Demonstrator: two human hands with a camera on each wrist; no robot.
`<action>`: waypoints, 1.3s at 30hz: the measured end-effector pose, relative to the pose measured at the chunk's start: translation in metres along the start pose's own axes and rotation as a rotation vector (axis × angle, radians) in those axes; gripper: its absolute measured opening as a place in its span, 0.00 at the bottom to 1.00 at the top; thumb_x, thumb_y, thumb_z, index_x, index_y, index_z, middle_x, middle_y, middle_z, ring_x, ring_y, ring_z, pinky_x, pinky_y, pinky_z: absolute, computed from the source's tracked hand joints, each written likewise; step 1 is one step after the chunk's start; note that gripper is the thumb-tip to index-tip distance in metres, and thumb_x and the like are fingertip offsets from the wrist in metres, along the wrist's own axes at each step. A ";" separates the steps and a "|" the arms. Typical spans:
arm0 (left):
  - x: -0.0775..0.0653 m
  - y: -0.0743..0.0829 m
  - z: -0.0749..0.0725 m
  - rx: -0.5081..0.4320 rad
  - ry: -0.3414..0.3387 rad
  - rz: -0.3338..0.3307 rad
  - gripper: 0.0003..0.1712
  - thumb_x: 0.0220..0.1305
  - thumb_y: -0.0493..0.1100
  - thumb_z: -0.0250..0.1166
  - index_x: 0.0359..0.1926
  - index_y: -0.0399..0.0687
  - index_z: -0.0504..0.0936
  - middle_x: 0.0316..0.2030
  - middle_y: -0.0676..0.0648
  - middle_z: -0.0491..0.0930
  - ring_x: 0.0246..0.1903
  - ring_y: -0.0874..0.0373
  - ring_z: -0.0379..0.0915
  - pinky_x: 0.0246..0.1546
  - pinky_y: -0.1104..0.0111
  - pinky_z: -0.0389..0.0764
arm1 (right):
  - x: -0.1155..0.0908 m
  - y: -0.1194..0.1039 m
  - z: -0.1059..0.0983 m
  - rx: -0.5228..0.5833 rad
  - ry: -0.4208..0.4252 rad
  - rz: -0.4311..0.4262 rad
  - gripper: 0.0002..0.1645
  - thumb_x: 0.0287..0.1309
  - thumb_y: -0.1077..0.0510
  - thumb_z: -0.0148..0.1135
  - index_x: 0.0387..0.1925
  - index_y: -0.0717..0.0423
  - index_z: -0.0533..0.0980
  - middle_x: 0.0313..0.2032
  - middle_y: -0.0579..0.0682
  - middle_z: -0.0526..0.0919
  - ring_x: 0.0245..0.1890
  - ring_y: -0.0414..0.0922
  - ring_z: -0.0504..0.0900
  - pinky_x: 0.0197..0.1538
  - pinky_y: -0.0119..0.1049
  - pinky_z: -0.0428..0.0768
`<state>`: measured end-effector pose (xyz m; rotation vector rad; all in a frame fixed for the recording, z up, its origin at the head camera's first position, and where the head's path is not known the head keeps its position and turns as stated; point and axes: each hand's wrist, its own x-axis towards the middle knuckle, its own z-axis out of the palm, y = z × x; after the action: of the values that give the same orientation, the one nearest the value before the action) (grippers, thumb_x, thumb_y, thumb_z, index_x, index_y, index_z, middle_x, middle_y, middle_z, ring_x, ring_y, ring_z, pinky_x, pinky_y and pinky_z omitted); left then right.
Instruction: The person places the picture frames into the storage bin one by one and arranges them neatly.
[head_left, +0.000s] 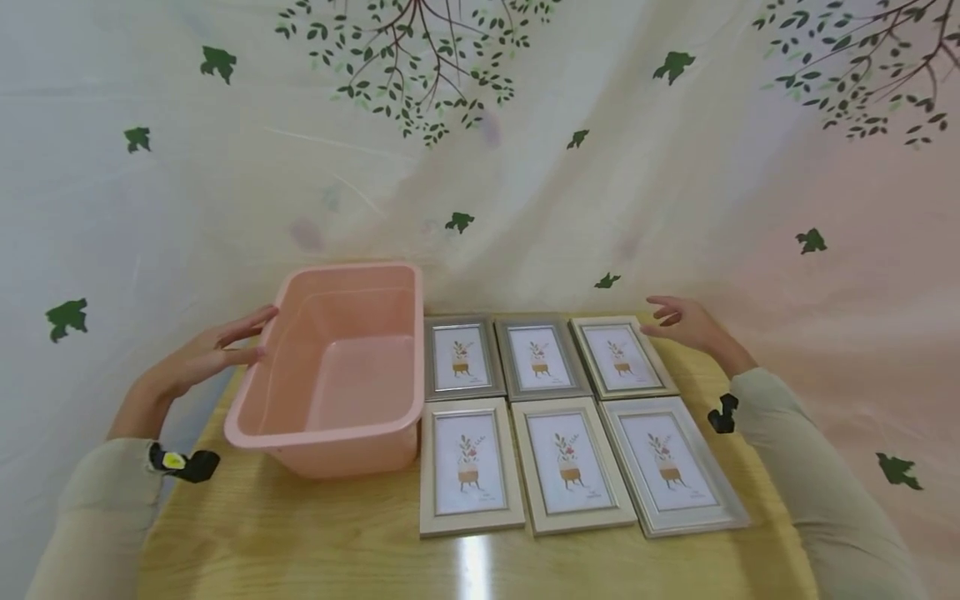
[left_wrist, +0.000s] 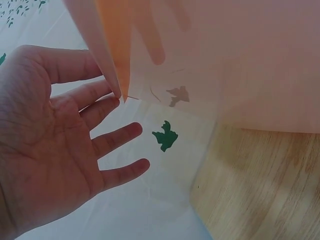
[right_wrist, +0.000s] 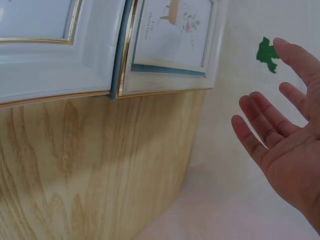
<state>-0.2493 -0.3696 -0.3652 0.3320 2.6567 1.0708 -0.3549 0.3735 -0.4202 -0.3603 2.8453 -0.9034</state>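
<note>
Cropped sleeves [head_left: 832, 492]; spread left hand [head_left: 201, 357] touches pink basin [head_left: 360, 379]; spread right hand [head_left: 690, 325] beside picture frames [head_left: 624, 358], long axes pointing away.

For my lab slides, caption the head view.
Six picture frames in two rows beside a pink tub, left hand at the tub, right hand beside the frames.

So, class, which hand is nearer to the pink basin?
Left. The left hand is at the left rim of the pink basin; the right hand is farther off, beside the back-right picture frame.
</note>
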 end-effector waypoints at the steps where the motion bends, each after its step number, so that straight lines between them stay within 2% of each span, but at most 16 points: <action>1: 0.000 0.000 0.000 0.000 0.000 -0.001 0.45 0.75 0.51 0.58 0.82 0.52 0.43 0.80 0.32 0.45 0.75 0.25 0.45 0.60 0.24 0.59 | 0.000 0.004 0.001 -0.001 0.002 -0.004 0.46 0.68 0.47 0.65 0.77 0.62 0.57 0.65 0.76 0.70 0.62 0.72 0.73 0.61 0.67 0.74; 5: -0.001 0.000 -0.002 -0.003 -0.005 0.010 0.45 0.75 0.49 0.57 0.82 0.51 0.42 0.80 0.31 0.45 0.74 0.24 0.45 0.59 0.24 0.58 | 0.000 0.017 0.005 0.023 0.001 0.008 0.44 0.69 0.50 0.65 0.76 0.65 0.59 0.60 0.76 0.75 0.59 0.70 0.77 0.58 0.63 0.79; 8: -0.001 0.000 -0.002 -0.003 -0.011 0.015 0.45 0.75 0.49 0.57 0.82 0.51 0.42 0.80 0.31 0.44 0.74 0.24 0.45 0.59 0.23 0.57 | 0.000 0.025 0.008 0.065 -0.008 0.031 0.43 0.69 0.51 0.64 0.75 0.67 0.60 0.58 0.75 0.77 0.56 0.66 0.79 0.51 0.55 0.83; 12: -0.001 0.000 -0.002 -0.003 -0.014 0.007 0.46 0.75 0.50 0.57 0.83 0.52 0.42 0.80 0.32 0.44 0.74 0.24 0.44 0.59 0.23 0.57 | 0.001 0.031 0.012 0.123 -0.018 0.056 0.42 0.70 0.53 0.64 0.74 0.71 0.59 0.56 0.76 0.78 0.53 0.63 0.80 0.45 0.46 0.84; 17: -0.001 0.000 -0.002 -0.002 -0.011 0.008 0.46 0.75 0.50 0.58 0.83 0.53 0.42 0.80 0.33 0.43 0.74 0.24 0.45 0.59 0.22 0.57 | 0.003 0.035 0.019 0.164 -0.038 0.092 0.42 0.71 0.55 0.62 0.75 0.72 0.56 0.59 0.78 0.76 0.54 0.63 0.82 0.47 0.46 0.84; 22: -0.003 0.000 -0.002 -0.009 -0.006 0.027 0.45 0.75 0.49 0.57 0.82 0.51 0.43 0.81 0.34 0.43 0.74 0.25 0.46 0.59 0.23 0.58 | 0.006 0.045 0.029 0.188 -0.055 0.120 0.42 0.71 0.55 0.61 0.75 0.72 0.55 0.62 0.80 0.72 0.57 0.66 0.80 0.53 0.53 0.84; 24: -0.004 -0.001 -0.001 -0.013 -0.009 0.029 0.45 0.75 0.49 0.57 0.82 0.51 0.43 0.81 0.34 0.43 0.74 0.25 0.47 0.59 0.23 0.58 | 0.005 0.050 0.033 0.200 -0.063 0.141 0.42 0.71 0.55 0.62 0.75 0.72 0.56 0.62 0.81 0.71 0.57 0.65 0.80 0.54 0.53 0.83; 30: -0.004 -0.003 0.000 -0.016 -0.016 0.023 0.45 0.76 0.49 0.57 0.82 0.52 0.43 0.81 0.34 0.43 0.74 0.25 0.47 0.59 0.24 0.58 | 0.004 0.054 0.041 0.212 -0.060 0.193 0.43 0.70 0.53 0.64 0.75 0.71 0.57 0.62 0.79 0.72 0.53 0.57 0.80 0.48 0.40 0.84; 35: -0.003 -0.004 -0.001 -0.012 -0.010 0.031 0.44 0.76 0.48 0.58 0.82 0.52 0.44 0.81 0.34 0.42 0.74 0.26 0.48 0.59 0.25 0.60 | 0.004 0.052 0.043 0.214 -0.050 0.212 0.44 0.69 0.53 0.65 0.75 0.72 0.57 0.63 0.79 0.70 0.53 0.59 0.78 0.46 0.37 0.82; 39: -0.001 -0.005 -0.002 -0.012 -0.010 0.041 0.44 0.76 0.48 0.57 0.82 0.52 0.44 0.81 0.34 0.42 0.74 0.26 0.48 0.59 0.25 0.61 | 0.006 0.053 0.044 0.230 -0.035 0.209 0.43 0.67 0.54 0.66 0.74 0.71 0.59 0.63 0.77 0.71 0.51 0.56 0.77 0.44 0.34 0.82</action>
<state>-0.2495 -0.3746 -0.3668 0.3902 2.6443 1.0944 -0.3619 0.3896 -0.4874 -0.0508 2.6465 -1.1496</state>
